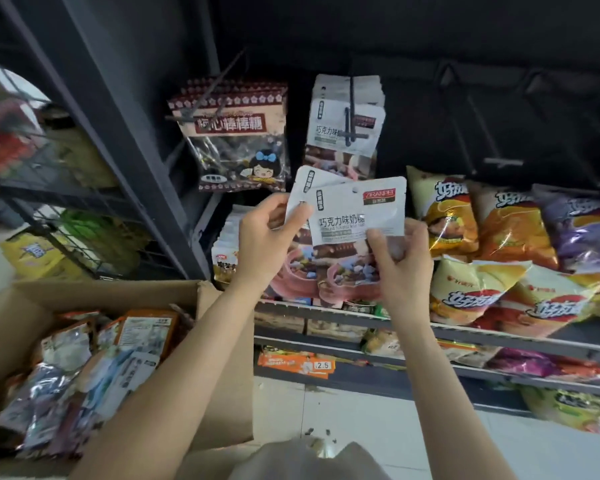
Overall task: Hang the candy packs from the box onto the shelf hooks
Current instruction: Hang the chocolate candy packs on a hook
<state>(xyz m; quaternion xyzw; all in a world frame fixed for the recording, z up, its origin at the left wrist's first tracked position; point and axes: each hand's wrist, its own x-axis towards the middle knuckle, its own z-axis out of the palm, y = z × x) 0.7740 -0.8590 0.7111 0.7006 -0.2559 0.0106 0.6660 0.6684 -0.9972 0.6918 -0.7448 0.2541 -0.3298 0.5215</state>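
Observation:
I hold two white chocolate milk candy packs in front of the shelf. My left hand (267, 237) grips the rear pack (303, 188) by its left edge. My right hand (400, 258) pinches the front pack (357, 213) at its lower right. Above them, several identical packs (345, 123) hang on a black shelf hook (350, 116). To the left, lollipop packs (236, 140) hang on another hook (208, 95). The open cardboard box (118, 296) with several more packs sits at lower left.
Chip bags (499, 237) lie piled on the shelf at the right. Empty black hooks (499, 161) stick out above them. A dark upright post (125, 150) and a wire rack (66, 202) stand at the left. Lower shelves hold more snacks above a white tiled floor (361, 427).

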